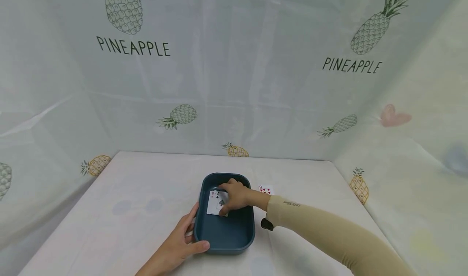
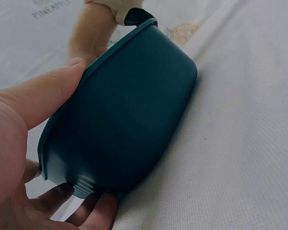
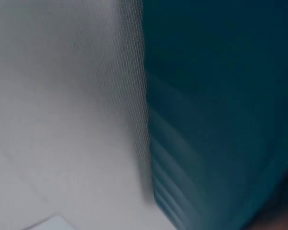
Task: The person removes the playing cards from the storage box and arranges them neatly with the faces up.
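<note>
A dark teal rectangular bin [image 1: 224, 237] with rounded corners stands on the table. My left hand [image 1: 179, 239] holds its left side, thumb on the near rim and fingers along the outer wall [image 2: 129, 100]. White playing cards [image 1: 213, 205], an ace of spades among them, lie overlapped within the bin's outline. Over them my right hand [image 1: 235, 194] reaches in across the right rim, pinching the cards between the thumb at their near edge and the fingers at their far edge. The right wrist view is filled mostly by the bin's ribbed outer wall [image 3: 211, 120].
Just right of the bin, a playing card with red hearts [image 1: 265, 189] lies face up, partly hidden by my right forearm. The table [image 1: 146, 186] has a white cover, with a pineapple-print curtain [image 1: 234, 85] behind it and at both sides.
</note>
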Available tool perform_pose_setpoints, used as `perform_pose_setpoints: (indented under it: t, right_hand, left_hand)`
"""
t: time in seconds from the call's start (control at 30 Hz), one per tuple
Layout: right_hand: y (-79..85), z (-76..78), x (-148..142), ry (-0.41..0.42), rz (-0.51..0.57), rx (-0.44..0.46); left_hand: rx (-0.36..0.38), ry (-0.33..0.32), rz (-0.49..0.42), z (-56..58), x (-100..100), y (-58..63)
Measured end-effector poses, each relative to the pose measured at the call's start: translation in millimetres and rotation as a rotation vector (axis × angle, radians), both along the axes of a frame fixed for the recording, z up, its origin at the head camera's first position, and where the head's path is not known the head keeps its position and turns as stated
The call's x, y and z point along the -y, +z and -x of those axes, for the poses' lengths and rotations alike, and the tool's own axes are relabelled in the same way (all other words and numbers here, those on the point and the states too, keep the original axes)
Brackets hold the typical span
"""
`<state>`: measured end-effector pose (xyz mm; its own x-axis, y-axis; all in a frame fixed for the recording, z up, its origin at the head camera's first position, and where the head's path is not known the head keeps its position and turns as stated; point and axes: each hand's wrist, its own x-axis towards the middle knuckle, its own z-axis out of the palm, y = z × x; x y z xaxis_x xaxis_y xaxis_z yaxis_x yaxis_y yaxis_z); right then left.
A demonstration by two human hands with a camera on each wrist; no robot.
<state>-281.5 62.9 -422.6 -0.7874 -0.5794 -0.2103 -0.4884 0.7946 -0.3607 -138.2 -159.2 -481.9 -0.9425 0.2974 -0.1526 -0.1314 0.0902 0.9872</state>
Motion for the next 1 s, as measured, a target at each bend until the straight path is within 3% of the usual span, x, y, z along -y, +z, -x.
perform_pose_setpoints:
  t: [0.37,1.0]
  right_hand:
    - [-7.4,-2.6,3.7,-0.038,-0.016,-0.047]
    - [-2.2,-1.8,-1.4,0.006,0.007,-0.067]
  left_hand:
    - [-0.012,0.004,0.006,0.5,-1.1,0.2]
    - [-0.013,0.005,0.034,-0.9,-1.1,-1.0]
